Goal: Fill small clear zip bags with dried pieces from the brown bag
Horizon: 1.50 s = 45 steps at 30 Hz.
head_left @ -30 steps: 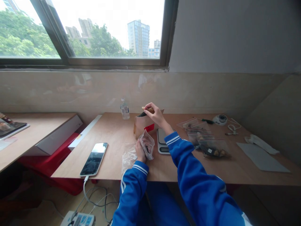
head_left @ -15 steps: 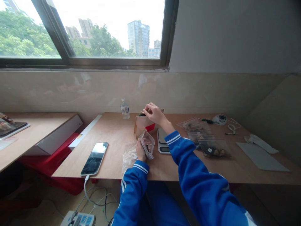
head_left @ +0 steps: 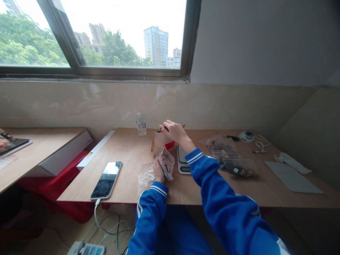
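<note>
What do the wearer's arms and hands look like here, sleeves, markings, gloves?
Both arms wear bright blue long jacket sleeves with ribbed cuffs, each cuff ringed by thin white stripes. The right sleeve also shows a white patch near the picture's lower edge. The left hand and right hand are bare: no gloves. No rings, watch or cables can be made out.

The bottle (head_left: 141,124) label and red box (head_left: 162,141) patch are too small to read.
</note>
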{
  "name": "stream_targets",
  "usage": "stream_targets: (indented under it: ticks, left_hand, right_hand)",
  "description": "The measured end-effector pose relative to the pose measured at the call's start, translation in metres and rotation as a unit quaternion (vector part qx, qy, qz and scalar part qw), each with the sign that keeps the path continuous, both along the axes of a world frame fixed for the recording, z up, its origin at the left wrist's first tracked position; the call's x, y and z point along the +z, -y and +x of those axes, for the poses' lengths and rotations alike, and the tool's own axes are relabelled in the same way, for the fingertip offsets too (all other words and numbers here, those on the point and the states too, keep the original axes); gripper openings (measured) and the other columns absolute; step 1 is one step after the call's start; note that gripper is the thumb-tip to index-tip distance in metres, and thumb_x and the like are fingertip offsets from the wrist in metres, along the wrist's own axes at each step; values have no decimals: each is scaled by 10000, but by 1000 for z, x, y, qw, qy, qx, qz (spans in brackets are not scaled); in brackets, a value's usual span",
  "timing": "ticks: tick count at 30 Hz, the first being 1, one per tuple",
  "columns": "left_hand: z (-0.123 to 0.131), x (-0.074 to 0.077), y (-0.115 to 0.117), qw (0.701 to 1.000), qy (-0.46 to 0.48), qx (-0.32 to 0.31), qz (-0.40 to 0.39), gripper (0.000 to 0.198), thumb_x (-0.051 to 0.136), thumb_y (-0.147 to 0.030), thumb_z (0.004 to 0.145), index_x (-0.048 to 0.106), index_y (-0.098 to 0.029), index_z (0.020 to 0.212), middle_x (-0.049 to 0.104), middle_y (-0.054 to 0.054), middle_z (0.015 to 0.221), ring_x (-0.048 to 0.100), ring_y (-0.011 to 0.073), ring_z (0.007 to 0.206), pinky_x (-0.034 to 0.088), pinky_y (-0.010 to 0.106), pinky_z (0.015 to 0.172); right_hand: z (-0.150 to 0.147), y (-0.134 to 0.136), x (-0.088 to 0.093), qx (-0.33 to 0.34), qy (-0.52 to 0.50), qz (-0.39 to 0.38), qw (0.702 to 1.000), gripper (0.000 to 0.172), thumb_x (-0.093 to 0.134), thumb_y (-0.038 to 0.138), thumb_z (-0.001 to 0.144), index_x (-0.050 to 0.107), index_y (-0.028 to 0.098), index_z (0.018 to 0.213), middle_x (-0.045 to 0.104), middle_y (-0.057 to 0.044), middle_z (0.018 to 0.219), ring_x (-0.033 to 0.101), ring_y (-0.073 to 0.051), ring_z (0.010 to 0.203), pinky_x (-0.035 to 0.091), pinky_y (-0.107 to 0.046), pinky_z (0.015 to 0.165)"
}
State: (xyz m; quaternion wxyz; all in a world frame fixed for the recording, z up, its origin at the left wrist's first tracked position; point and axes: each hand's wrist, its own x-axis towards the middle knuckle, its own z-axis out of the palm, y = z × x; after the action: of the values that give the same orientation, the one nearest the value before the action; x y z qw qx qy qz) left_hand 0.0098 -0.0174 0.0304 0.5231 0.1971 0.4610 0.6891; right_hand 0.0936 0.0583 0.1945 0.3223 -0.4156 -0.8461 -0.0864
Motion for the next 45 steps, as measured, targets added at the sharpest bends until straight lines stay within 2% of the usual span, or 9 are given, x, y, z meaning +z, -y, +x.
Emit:
stream_targets:
  ticks: [7,14,24,28,31,34,38,41,45]
  left_hand:
    - [-2,-4,-2,1000,2,-4,-1,330,485,-433,791,580,-117,805,612,64,533,494,135,355,368,238,390]
    - [-1,-3,-2,1000,12,-3,-5,333,503,-447,783,582,-124,784,610,60,529,487,131,352,356,234,380]
    - [0,-4,-2,1000,30,-1,-1,349,533,-466,756,594,-123,785,602,47,518,467,119,331,336,225,367]
    - [0,0,0,999,32,-1,-1,348,515,-454,771,595,-115,773,606,59,516,485,123,347,349,225,384]
    - [-1,2,2,999,32,-6,7,362,520,-451,775,615,-102,801,628,84,546,530,144,391,377,236,412]
    - [-2,0,3,999,31,-10,21,383,520,-451,785,645,-94,847,650,101,581,559,162,427,403,251,434]
    - [-3,-5,-1,998,38,3,47,389,503,-452,803,667,-107,877,680,99,684,637,195,588,484,284,551]
    - [-2,-8,-4,997,46,22,60,380,515,-451,799,670,-115,885,693,94,794,660,208,727,516,302,669]
    - [1,-7,-3,998,26,46,34,370,523,-411,808,681,-97,922,696,120,892,665,229,852,518,323,777]
  right_hand:
    - [3,-1,-3,51,-43,20,998,127,488,268,927,574,175,929,634,-41,864,592,-154,729,373,-234,606]
    - [7,-3,-1,58,-59,-2,997,202,503,330,922,621,193,833,619,-32,910,600,-141,714,385,-226,587]
    - [15,-3,-8,121,-87,-7,989,352,456,240,937,528,287,1278,658,-36,1154,579,-204,1037,415,-370,946]
    - [20,11,-10,133,-137,19,981,354,426,224,935,521,268,1273,558,-44,1304,475,-201,1205,355,-389,1033]
    - [26,33,-15,110,-253,28,961,298,392,186,915,582,232,1141,609,-73,1177,527,-210,1124,397,-404,989]
    - [33,60,-28,89,-351,-40,931,220,394,142,861,599,207,905,640,-55,903,612,-196,861,496,-351,794]
    - [37,86,-55,125,-311,-272,902,231,381,118,829,595,201,858,643,-20,784,621,-150,632,509,-270,576]
    - [31,92,-76,146,-202,-372,894,288,383,94,837,628,196,949,693,-50,898,663,-170,780,532,-279,687]
    - [21,87,-98,151,-68,-315,935,287,451,53,803,653,171,969,655,-101,1099,600,-225,1034,460,-338,920]
